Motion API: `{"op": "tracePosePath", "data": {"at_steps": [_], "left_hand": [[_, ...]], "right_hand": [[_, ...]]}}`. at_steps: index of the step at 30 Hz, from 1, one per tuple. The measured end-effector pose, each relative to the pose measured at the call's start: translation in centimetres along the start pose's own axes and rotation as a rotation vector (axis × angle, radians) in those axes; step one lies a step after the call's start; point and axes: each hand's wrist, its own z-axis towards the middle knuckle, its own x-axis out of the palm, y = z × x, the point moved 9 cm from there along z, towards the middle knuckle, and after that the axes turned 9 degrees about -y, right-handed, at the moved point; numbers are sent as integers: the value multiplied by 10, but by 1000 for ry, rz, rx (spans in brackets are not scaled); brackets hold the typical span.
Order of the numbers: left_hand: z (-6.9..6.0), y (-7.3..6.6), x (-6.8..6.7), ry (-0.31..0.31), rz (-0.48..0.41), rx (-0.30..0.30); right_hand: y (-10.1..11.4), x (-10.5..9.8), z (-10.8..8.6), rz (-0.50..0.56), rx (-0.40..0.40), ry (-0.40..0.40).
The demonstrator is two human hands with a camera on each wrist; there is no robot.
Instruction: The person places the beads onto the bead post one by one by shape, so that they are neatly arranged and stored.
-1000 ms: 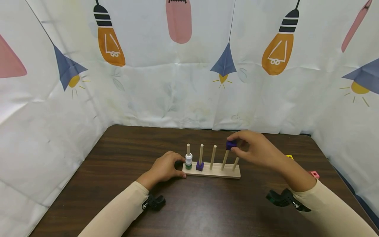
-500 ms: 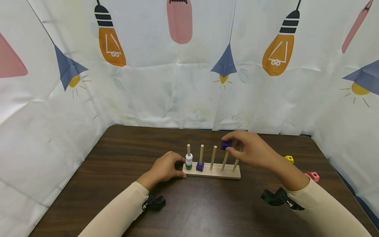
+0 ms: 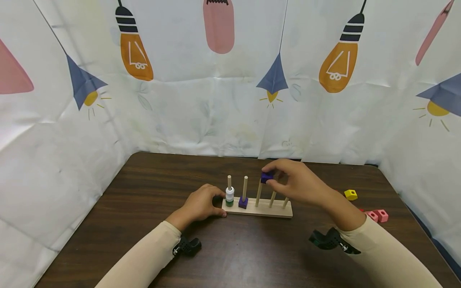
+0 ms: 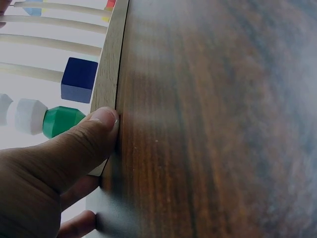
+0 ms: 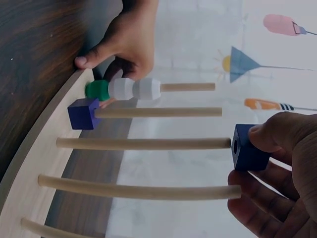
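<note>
My left hand [image 3: 203, 204] pinches the end of the board [image 3: 266, 212], thumb against its front edge, while my right hand [image 3: 296, 183] pinches a purple block [image 3: 267, 177] between thumb and fingers, at the tip of the middle peg [image 3: 259, 195]. The block's hole faces that tip; I can't tell whether they touch. I'd do best to hold the board steady, line the hole up squarely, and loosen my grip only once the block is threaded.

Pale glare hazes the tabletop [image 4: 213, 119], left wrist view.
</note>
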Motion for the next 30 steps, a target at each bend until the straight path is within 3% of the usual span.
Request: {"op": "tracePosePath", "data": {"at_steps": [11, 30], "left_hand": [[1, 0, 0, -5, 5, 5], [1, 0, 0, -16, -4, 17]], "right_hand": [[9, 9, 8, 12, -52, 0], [15, 30, 25, 61, -8, -1]]}}
